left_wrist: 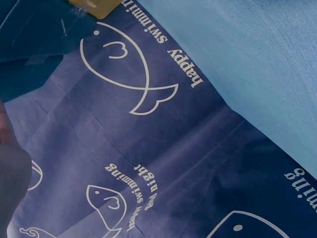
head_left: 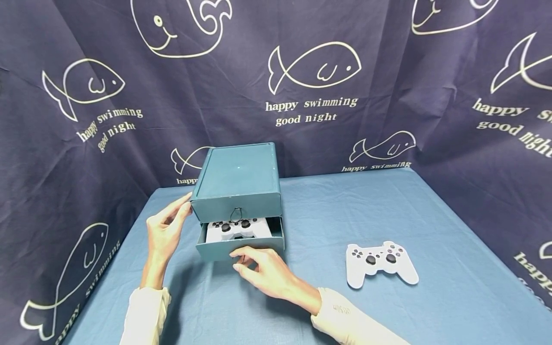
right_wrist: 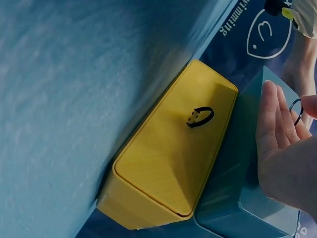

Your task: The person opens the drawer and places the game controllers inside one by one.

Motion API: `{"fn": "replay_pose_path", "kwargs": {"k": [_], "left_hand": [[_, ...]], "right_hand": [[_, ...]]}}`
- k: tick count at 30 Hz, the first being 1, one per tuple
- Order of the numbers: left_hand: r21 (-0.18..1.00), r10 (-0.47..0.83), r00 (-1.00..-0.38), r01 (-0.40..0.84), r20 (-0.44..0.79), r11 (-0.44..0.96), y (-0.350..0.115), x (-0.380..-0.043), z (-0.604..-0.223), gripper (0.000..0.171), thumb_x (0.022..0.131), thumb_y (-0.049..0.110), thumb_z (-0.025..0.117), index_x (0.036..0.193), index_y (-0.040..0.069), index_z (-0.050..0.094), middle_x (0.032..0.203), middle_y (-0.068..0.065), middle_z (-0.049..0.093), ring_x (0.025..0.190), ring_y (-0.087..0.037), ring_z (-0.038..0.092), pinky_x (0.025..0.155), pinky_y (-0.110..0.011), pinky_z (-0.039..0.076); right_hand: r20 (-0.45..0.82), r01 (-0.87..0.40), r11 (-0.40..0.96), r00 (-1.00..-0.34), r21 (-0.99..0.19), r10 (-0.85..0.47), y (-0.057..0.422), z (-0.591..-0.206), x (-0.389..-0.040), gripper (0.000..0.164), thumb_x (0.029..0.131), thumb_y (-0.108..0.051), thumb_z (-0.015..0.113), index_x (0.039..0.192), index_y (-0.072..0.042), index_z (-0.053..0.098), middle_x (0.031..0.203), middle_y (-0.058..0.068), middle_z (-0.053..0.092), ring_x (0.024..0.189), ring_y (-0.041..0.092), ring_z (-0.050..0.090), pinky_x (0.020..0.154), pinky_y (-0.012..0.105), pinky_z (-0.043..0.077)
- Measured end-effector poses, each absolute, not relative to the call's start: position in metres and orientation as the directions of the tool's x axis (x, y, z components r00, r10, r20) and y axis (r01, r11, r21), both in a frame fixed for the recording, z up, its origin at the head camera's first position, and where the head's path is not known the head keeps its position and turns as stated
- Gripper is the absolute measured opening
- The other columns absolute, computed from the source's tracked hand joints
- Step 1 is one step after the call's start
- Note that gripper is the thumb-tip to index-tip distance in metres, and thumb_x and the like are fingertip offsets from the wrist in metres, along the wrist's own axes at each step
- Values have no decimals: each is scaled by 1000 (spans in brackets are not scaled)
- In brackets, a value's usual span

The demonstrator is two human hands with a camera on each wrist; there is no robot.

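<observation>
A teal drawer box (head_left: 237, 170) stands toward the back left. Its lower teal drawer (head_left: 211, 250) is pulled partly out, with a white game controller (head_left: 258, 228) lying inside. My left hand (head_left: 166, 227) rests its fingertips on the box's left front corner, fingers fairly straight. At the drawer's front, the thumb and fingers of my right hand (head_left: 269, 274) pinch its black ring pull (right_wrist: 296, 111). The right wrist view shows those fingers against the teal front. Another white game controller (head_left: 381, 262) lies on the table to the right.
Beneath the teal part sits a yellow drawer box (right_wrist: 173, 148) with a black loop handle (right_wrist: 202, 117); the head view hides it. A blue cloth covers the table (head_left: 327, 211). Dark blue fabric (head_left: 315, 143) printed with white fish encloses the back and sides.
</observation>
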State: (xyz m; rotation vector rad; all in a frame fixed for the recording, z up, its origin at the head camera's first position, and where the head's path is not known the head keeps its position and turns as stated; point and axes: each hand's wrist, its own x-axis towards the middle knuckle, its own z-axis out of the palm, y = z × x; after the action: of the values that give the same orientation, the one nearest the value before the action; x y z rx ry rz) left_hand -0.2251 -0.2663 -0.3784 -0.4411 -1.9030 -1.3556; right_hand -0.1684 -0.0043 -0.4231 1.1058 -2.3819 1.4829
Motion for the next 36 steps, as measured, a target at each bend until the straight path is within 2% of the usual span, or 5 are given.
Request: {"fn": "replay_pose_path", "kwargs": {"k": [16,24,36], "left_hand": [[650,-133,-654,665,745,368,-266,-225,-379,29,94,-10,70,121,-2,75,95,4,76,81,-4,73,78,-15,53],[644,-132,-648,670,750,370,-267,-226,-381,29,93,-11,69,120,-3,75,94,3,77,81,-2,72,77,-14,53],[647,-130,-655,660,745,381,-266,-225,-379,30,93,-10,70,122,-1,75,96,4,76,82,-2,72,78,-14,53]], "right_hand": [[448,-616,254,-746,-746,-493,-7,-426,-181,21,100,-18,68,120,-12,73,96,0,74,74,-1,62,61,18,51],[429,-594,260,-761,-761,-486,-8,-426,-187,22,101,-20,67,122,-13,73,98,-3,75,90,3,66,67,20,52],[452,-603,270,-767,-751,-455,-11,-425,-197,23,99,-14,68,121,-10,73,95,-2,73,89,7,67,71,22,54]]}}
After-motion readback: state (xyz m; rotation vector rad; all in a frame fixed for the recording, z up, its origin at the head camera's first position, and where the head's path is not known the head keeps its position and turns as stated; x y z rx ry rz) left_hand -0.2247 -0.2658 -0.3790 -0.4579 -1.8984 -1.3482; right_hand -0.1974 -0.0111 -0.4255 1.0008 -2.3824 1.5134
